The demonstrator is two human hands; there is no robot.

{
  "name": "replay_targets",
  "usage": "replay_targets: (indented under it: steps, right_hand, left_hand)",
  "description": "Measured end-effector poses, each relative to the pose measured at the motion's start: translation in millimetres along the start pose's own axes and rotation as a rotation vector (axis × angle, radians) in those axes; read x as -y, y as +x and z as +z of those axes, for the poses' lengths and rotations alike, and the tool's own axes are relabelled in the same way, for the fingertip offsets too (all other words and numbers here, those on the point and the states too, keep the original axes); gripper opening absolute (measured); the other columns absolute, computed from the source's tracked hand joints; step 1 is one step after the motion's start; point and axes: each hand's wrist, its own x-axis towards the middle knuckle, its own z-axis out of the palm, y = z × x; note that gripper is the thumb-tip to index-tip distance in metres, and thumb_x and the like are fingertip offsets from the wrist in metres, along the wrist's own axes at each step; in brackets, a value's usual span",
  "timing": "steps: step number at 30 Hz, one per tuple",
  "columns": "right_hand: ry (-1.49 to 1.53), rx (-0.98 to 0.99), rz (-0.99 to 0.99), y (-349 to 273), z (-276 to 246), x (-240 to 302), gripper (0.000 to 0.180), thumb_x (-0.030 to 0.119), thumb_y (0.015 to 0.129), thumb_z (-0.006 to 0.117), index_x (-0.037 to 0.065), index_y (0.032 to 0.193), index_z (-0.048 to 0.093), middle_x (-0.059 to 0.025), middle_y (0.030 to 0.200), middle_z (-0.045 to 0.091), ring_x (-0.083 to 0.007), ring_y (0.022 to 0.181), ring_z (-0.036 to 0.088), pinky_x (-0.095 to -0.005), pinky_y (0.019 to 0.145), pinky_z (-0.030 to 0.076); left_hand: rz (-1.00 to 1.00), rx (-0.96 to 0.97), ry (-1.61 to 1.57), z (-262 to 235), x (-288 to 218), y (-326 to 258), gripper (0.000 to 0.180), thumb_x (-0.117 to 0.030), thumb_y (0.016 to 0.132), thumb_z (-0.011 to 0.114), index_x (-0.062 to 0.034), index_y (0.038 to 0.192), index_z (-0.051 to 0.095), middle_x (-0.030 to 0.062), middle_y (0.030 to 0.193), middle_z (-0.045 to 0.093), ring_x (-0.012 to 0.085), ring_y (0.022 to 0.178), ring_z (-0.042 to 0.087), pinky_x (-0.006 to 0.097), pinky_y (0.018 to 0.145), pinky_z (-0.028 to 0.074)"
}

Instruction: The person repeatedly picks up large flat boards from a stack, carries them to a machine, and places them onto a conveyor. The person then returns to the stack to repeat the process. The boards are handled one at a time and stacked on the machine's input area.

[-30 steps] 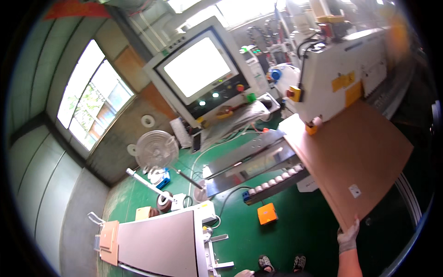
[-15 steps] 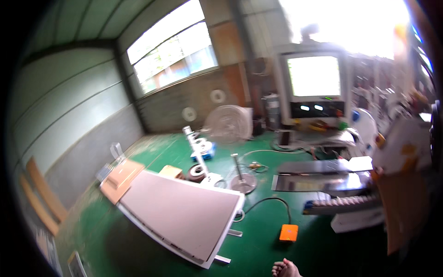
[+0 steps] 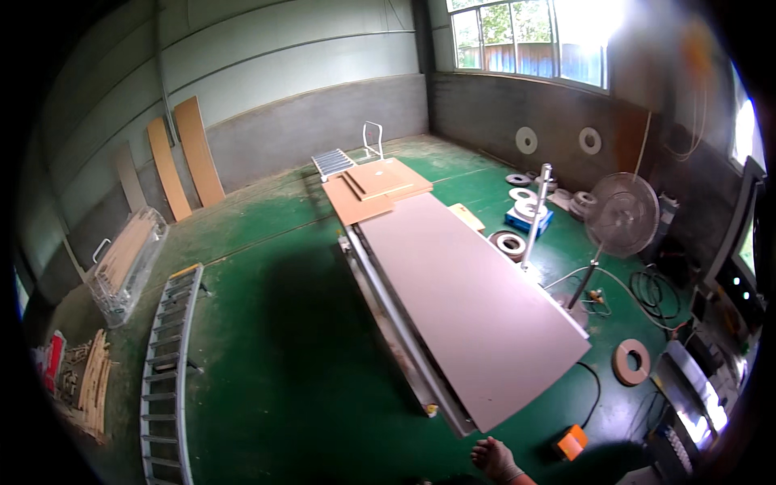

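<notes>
My right hand (image 3: 495, 458) comes in at the lower edge, just in front of the near end of a long panel stack. Its fingers look loosely curled in, and I see nothing held in them. The nearest thing is a large grey-mauve board (image 3: 477, 299), lying flat on a low roller stand with a metal side rail (image 3: 402, 327). Smaller brown boards (image 3: 380, 179) rest across its far end. My left hand is out of view.
A roller conveyor (image 3: 162, 380) stands at left, beside plastic-wrapped boards (image 3: 125, 263) and wood strips (image 3: 95, 380). Right of the stack are a pedestal fan (image 3: 622, 214), edging rolls (image 3: 630, 361), an orange foot pedal (image 3: 572, 442) and cables on the green floor. A machine (image 3: 740, 267) borders the right.
The view has swung left, so the panel stack now sits more central and the machine has slid to the right rim. My right hand shows a little more at the lower edge.
</notes>
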Motion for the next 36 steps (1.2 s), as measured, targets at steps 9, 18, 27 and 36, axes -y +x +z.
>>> replay_targets:
  steps: [9,18,27,36]
  right_hand:
    - [-0.289,-0.530,-0.228,185.0,0.6,58.6,0.037,0.039,0.105,0.046,0.021,0.073,0.042,0.0032,0.061,0.033,-0.0175,0.052,0.032,-0.0350,0.049,0.025]
    - [-0.044,-0.438,-0.335,421.4,58.8,134.7,0.025,0.036,0.101,0.057,0.016,0.085,0.057,-0.0007,0.064,0.050,-0.0212,0.055,0.050,-0.0373,0.049,0.041]
    - [-1.113,-0.375,-0.221,663.1,316.1,128.8,0.024,0.027,0.103,0.064,0.003,0.101,0.069,-0.0044,0.076,0.064,-0.0165,0.065,0.062,-0.0344,0.058,0.051]
    - [-2.010,-0.300,0.048,850.5,473.2,127.0,0.060,0.051,0.098,0.065,0.004,0.136,0.068,-0.0250,0.131,0.070,-0.0381,0.126,0.066,-0.0432,0.107,0.050]
  left_hand:
    - [-0.546,-0.092,-0.766,-68.9,-48.8,103.5,0.038,-0.049,0.100,0.063,-0.0123,0.104,0.067,0.0089,0.094,0.070,0.0280,0.084,0.064,0.047,0.071,0.051]
    - [-0.463,-0.469,-0.848,-357.6,-30.9,139.5,0.033,-0.047,0.100,0.064,-0.0149,0.103,0.067,0.0058,0.087,0.068,0.0243,0.077,0.062,0.043,0.070,0.051]
    - [-0.639,-0.642,-1.202,-485.1,11.1,227.2,0.026,-0.044,0.102,0.063,-0.0176,0.101,0.065,0.0049,0.094,0.073,0.0214,0.080,0.068,0.036,0.069,0.054]
    - [-0.686,-0.396,-1.023,-690.7,102.6,380.2,0.026,-0.043,0.103,0.063,-0.0167,0.104,0.067,0.0048,0.095,0.073,0.0218,0.083,0.068,0.036,0.070,0.053]
